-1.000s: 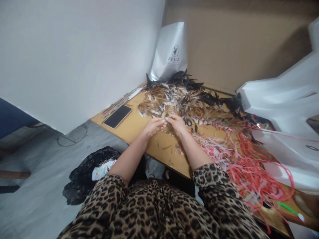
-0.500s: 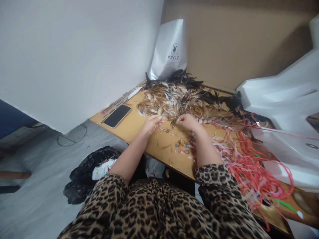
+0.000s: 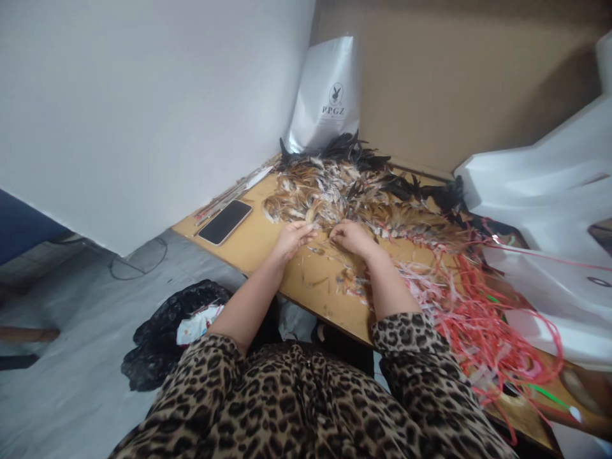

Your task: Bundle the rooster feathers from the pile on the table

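Observation:
A heap of brown, white and black feathers (image 3: 344, 188) covers the far part of a wooden table (image 3: 268, 245). My left hand (image 3: 292, 237) rests at the heap's near edge, its fingers pinched on a few feathers. My right hand (image 3: 352, 237) is a short way to its right, fingers curled down into the feathers and loose bits on the table. Whether the right hand grips anything is hidden by its knuckles. Small feather scraps (image 3: 335, 280) lie between my forearms.
A black phone (image 3: 225, 222) lies at the table's left corner beside thin sticks (image 3: 229, 194). A tangle of red and pink strips (image 3: 478, 306) spreads to the right. A silver bag (image 3: 327, 95) leans in the corner, white bags (image 3: 540, 191) sit right, a black bag (image 3: 167, 331) on the floor.
My hands were together at the heap's edge a second ago. The right hand pulled away to the right, then came partway back toward the left hand.

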A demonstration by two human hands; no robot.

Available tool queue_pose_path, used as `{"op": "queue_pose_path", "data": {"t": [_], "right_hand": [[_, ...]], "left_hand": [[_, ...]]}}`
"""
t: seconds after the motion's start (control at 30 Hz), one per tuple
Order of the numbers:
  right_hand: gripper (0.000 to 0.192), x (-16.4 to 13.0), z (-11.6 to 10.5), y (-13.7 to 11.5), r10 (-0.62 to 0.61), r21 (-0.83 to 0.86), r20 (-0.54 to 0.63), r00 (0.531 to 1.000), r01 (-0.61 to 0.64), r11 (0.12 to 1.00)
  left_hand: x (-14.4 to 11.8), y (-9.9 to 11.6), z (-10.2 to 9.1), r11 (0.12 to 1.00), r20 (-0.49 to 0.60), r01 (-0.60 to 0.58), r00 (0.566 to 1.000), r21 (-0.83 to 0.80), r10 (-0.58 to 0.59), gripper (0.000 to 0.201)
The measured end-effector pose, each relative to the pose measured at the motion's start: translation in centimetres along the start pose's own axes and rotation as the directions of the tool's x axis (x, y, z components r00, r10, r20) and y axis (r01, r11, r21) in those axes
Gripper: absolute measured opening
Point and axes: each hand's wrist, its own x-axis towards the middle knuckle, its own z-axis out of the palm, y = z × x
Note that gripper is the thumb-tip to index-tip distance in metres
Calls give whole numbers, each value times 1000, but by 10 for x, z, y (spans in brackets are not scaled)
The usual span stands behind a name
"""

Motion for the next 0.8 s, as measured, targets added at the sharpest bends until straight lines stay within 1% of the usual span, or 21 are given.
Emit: {"op": "queue_pose_path", "data": {"t": [0.1, 0.2, 0.33, 0.5, 0.6, 0.67, 0.73, 0.8], "right_hand": [[15, 0, -6, -1, -49, 34, -45, 998, 50, 998], [13, -1, -14, -5, -71, 34, -86, 994, 74, 997], [14, -3, -21, -14, -78, -10, -83, 993, 78, 997], [13, -3, -20, -21, -72, -19, -90, 993, 71, 997], [14, -3, -18, -22, -75, 2, -111, 991, 76, 997], [15, -4, -19, -24, -79, 27, -151, 985, 84, 996], [17, -5, -21, -27, -52, 62, -229, 972, 68, 996], [17, -6, -24, -31, 6, 116, -313, 950, 33, 993]], "left_hand": [[-1, 0, 3, 998, -7, -4, 1000, 63, 5, 24], [-2, 0, 5, 993, -1, -19, 1000, 118, 19, 27], [-4, -2, 8, 983, 21, -27, 999, 179, 24, 26], [-6, -1, 11, 975, 60, -25, 998, 219, 12, 23], [-6, -1, 12, 977, 69, -19, 998, 211, 4, 22], [-5, -1, 11, 984, 52, -7, 999, 180, -3, 22], [-4, -1, 10, 992, 7, 2, 1000, 124, -3, 21], [-1, 0, 7, 998, -47, -4, 999, 61, 7, 19]]}}
